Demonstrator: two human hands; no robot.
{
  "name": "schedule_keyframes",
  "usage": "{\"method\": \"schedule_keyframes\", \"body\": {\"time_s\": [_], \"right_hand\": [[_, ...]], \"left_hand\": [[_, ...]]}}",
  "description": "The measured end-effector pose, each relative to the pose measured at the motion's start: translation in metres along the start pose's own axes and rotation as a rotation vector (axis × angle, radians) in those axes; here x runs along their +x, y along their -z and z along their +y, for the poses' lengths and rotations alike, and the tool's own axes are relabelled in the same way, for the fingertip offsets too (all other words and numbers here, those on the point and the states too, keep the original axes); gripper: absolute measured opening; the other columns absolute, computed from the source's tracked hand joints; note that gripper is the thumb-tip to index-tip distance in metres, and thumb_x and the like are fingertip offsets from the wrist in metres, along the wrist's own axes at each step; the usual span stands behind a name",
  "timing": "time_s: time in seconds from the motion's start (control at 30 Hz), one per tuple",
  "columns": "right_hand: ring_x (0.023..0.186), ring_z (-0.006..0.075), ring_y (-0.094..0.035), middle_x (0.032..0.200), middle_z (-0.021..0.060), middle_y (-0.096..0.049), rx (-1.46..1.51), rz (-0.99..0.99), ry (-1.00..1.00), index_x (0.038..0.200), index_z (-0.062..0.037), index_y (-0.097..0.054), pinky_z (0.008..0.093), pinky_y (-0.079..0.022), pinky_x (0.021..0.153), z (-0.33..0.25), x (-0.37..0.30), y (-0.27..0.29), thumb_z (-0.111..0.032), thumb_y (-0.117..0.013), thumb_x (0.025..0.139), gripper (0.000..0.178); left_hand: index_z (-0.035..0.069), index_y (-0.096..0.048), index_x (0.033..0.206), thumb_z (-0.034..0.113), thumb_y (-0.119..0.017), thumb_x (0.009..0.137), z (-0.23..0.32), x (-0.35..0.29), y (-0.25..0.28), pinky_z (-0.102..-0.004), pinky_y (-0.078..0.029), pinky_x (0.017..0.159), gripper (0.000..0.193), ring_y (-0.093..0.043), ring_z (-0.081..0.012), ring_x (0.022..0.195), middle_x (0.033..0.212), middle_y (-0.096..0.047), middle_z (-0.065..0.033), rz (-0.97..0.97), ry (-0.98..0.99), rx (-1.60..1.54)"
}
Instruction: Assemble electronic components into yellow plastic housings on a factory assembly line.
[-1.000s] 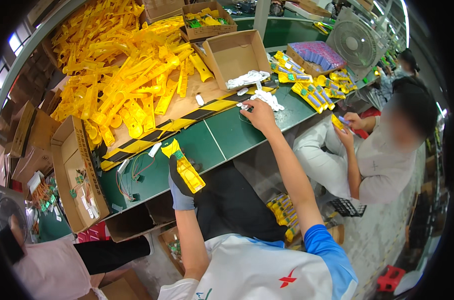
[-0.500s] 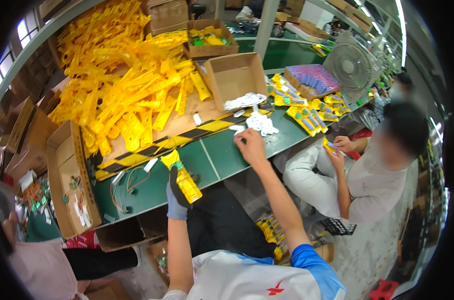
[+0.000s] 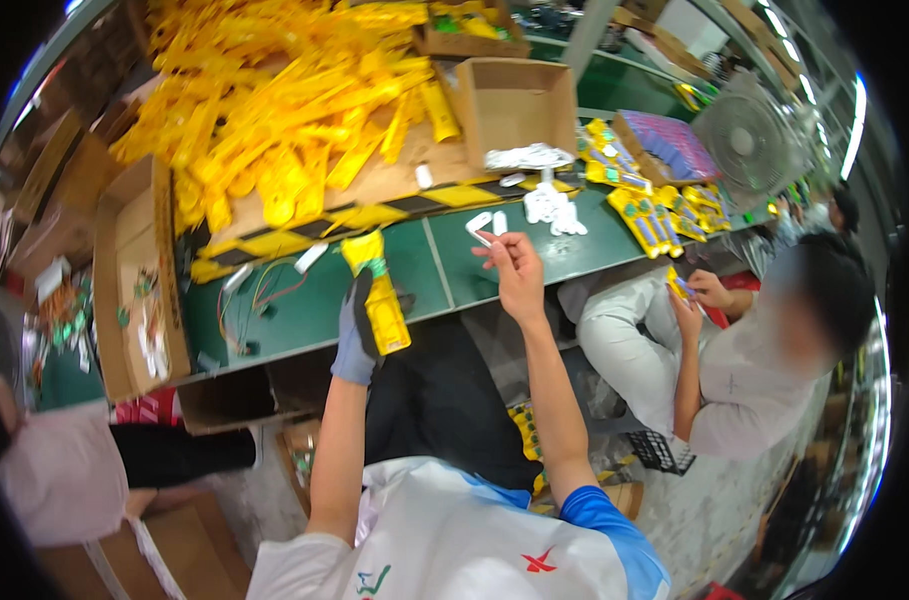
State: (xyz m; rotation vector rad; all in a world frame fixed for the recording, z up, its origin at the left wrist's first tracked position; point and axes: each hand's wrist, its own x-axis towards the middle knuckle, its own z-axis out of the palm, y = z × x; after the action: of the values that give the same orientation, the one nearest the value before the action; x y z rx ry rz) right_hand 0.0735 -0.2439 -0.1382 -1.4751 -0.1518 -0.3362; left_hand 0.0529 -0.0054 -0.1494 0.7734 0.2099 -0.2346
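Note:
My left hand (image 3: 353, 330), in a grey glove with dark fingers, grips a yellow plastic housing (image 3: 386, 318) above the bench's near edge. A green circuit board (image 3: 374, 268) shows near the housing's far end. My bare right hand (image 3: 519, 277) pinches a small white plastic piece (image 3: 485, 238) at its fingertips. Just beyond the fingers, other white pieces (image 3: 499, 222) lie on the green bench (image 3: 399, 235). A heap of white pieces (image 3: 554, 212) sits farther right.
Behind a black-and-yellow striped edge (image 3: 374, 213) lies a large pile of yellow housings (image 3: 274, 110). An open cardboard box (image 3: 519, 105) stands behind the white heap, another (image 3: 124, 300) at left. Filled yellow units (image 3: 646, 222) lie at right, where a co-worker (image 3: 764, 360) sits.
My right hand has drawn slightly back from the loose white pieces, and a white piece now shows between its fingers. The left hand still holds the yellow housing. The whole view has shifted.

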Motion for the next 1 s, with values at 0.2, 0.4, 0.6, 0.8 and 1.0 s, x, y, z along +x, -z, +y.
{"method": "schedule_keyframes", "body": {"time_s": [0.2, 0.4, 0.6, 0.8, 1.0], "right_hand": [[0.088, 0.0158, -0.067, 0.105, 0.0167, -0.07, 0.339, -0.323, -0.214, 0.109, -0.0019, -0.052, 0.0268, -0.053, 0.077, -0.001, -0.018, -0.073, -0.012, -0.056, 0.101, 0.013], [0.083, 0.0061, -0.059, 0.091, 0.0004, -0.063, 0.228, -0.245, -0.171, 0.108, -0.0009, -0.059, 0.02, -0.048, 0.074, 0.001, -0.017, -0.108, -0.009, -0.065, 0.096, 0.016], [0.084, 0.0047, -0.057, 0.096, 0.0, -0.064, 0.243, -0.3, -0.241, 0.113, 0.0002, -0.064, 0.0185, -0.046, 0.075, 0.008, -0.009, -0.089, -0.007, -0.067, 0.093, 0.021], [0.088, 0.0051, -0.057, 0.095, 0.0, -0.063, 0.225, -0.305, -0.256, 0.115, 0.0012, -0.064, 0.0189, -0.045, 0.079, 0.017, -0.008, -0.081, -0.003, -0.068, 0.092, 0.024], [0.089, 0.0086, -0.061, 0.097, 0.0035, -0.064, 0.238, -0.227, -0.231, 0.119, 0.0039, -0.059, 0.0221, -0.05, 0.081, 0.01, -0.017, -0.093, 0.004, -0.07, 0.087, 0.034]], "left_hand": [[0.006, -0.056, 0.114, 0.041, -0.059, 0.099, -0.003, 0.0, -0.004, -0.0273, -0.052, 0.064, 0.038, -0.064, -0.0135, 0.077, 0.09, -0.063, -0.0048, 0.01, -0.09, 0.17], [0.005, -0.058, 0.118, 0.033, -0.057, 0.101, -0.009, 0.002, 0.002, -0.0237, -0.048, 0.065, 0.033, -0.059, -0.0079, 0.077, 0.093, -0.063, -0.0015, 0.073, -0.169, 0.293], [0.003, -0.057, 0.12, 0.031, -0.054, 0.103, -0.011, 0.002, -0.002, -0.0242, -0.047, 0.067, 0.033, -0.056, -0.0071, 0.08, 0.096, -0.063, -0.0028, 0.079, -0.22, 0.278], [0.004, -0.048, 0.129, 0.028, -0.053, 0.103, -0.026, 0.011, 0.003, -0.0261, -0.05, 0.058, 0.036, -0.057, -0.0101, 0.071, 0.094, -0.061, -0.0057, 0.114, -0.289, 0.386], [0.008, -0.027, 0.154, 0.015, -0.048, 0.103, -0.007, -0.009, -0.022, -0.0249, -0.049, 0.074, 0.056, -0.055, -0.0086, 0.088, 0.114, -0.061, -0.0081, 0.133, -0.533, 0.428]]}}
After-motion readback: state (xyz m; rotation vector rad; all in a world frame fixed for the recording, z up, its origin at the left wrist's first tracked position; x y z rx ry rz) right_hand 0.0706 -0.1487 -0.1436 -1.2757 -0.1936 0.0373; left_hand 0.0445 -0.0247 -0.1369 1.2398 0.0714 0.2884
